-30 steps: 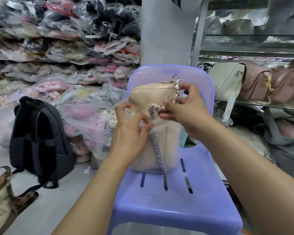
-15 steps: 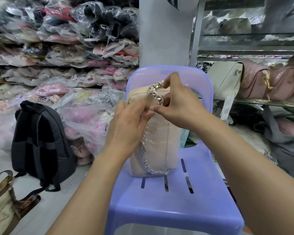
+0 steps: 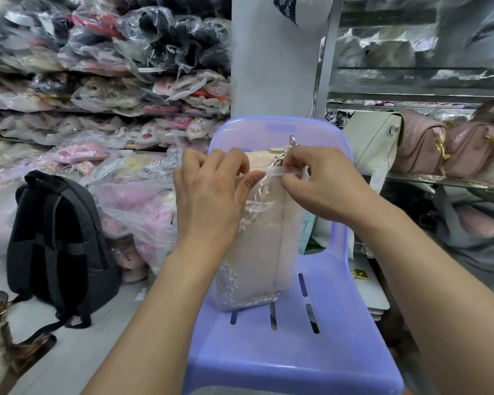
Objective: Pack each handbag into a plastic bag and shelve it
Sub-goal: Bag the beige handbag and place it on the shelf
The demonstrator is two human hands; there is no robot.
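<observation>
Standing upright on the seat of a smooth lilac plastic chair (image 3: 311, 352), the handbag (image 3: 265, 246) is a tall, flat-sided beige rectangle, matte, now sheathed in a clear, crinkled plastic bag (image 3: 257, 212) that reaches almost to its top edge. A silver chain (image 3: 241, 226) of chunky links hangs inside the film down the bag's left face and curls along the bottom; its upper end and a round clasp ring stick out above the top right corner. The left hand (image 3: 211, 195) pinches the film's open edge at the upper left, thumb against curled fingers. The right hand (image 3: 320, 186) pinches the same edge at the upper right, stretching a glossy strip of film taut between the two hands. Half a second earlier both hands were bunched at the bag's top with the chain held in the right fingers; the chain is now released and the hands have spread apart along the film edge. Glossy pink bags (image 3: 445, 149) sit on a glass shelf (image 3: 451, 182) to the right; a black fabric backpack (image 3: 60, 238) stands on the floor at left.
</observation>
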